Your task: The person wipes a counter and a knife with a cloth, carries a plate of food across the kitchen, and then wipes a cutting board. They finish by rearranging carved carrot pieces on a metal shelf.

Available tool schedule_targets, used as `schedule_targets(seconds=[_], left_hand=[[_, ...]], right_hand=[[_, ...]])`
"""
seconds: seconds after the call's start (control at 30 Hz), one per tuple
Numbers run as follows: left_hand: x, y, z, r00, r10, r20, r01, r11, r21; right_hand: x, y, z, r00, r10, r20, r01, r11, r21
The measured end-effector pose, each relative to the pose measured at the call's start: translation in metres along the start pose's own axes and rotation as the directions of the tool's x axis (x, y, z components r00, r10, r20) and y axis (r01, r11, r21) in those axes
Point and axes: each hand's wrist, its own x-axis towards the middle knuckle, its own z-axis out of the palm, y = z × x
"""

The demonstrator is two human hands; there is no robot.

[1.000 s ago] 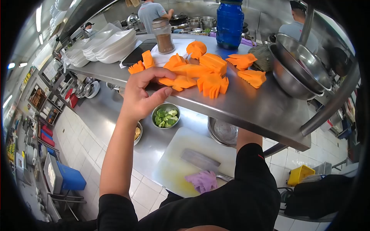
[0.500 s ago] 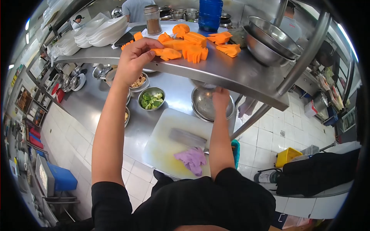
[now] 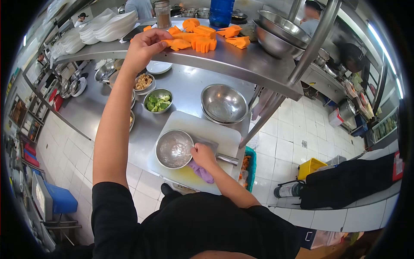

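In a working kitchen, a person in a black short-sleeved top reaches with the left hand (image 3: 144, 46) to a raised stainless-steel shelf (image 3: 241, 64), its fingers bent and its thumb at the left end of a carved orange carrot piece (image 3: 177, 44). Whether the fingertips pinch the piece cannot be told. The carrot lies just right of that hand, its long axis running roughly left to right along the shelf's near edge, among other carved orange carrot pieces (image 3: 203, 43).

Below and nearer the body, the right hand (image 3: 203, 155) is closed on the right rim of a round, shiny steel bowl (image 3: 172, 149), its mouth facing up, over a pale cutting board (image 3: 224, 129). The left hand is by far the nearer to the carrot, which lies higher than the bowl and on its far side.

A broad-bladed cleaver with a metal handle (image 3: 227, 159) and a crumpled purple cloth (image 3: 201, 172) lie on the board near the right hand. A steel bowl of green florets (image 3: 158, 101) sits beyond, left of nested, wide steel bowls (image 3: 224, 103).
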Motion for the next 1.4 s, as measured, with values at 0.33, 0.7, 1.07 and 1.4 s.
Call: schedule_targets(seconds=[0.33,0.7,1.07,1.4], left_hand=[[0.002,-0.004,-0.001,1.000,-0.009,-0.005,0.009,1.000,-0.001],[0.001,-0.002,0.001,1.000,-0.001,-0.013,0.000,0.999,-0.054],[-0.002,-0.003,0.004,0.999,-0.025,-0.028,0.024,0.998,-0.054],[-0.003,-0.004,0.003,1.000,-0.008,-0.030,0.007,1.000,-0.017]], right_hand=[[0.009,-0.150,-0.184,0.751,-0.447,-0.486,0.555,0.826,0.096],[0.114,-0.227,-0.253,0.776,-0.524,-0.352,0.241,0.762,-0.601],[0.103,-0.227,-0.263,0.873,-0.389,-0.296,0.280,0.894,-0.350],[0.102,-0.230,-0.267,0.914,-0.344,-0.215,0.275,0.916,-0.293]])
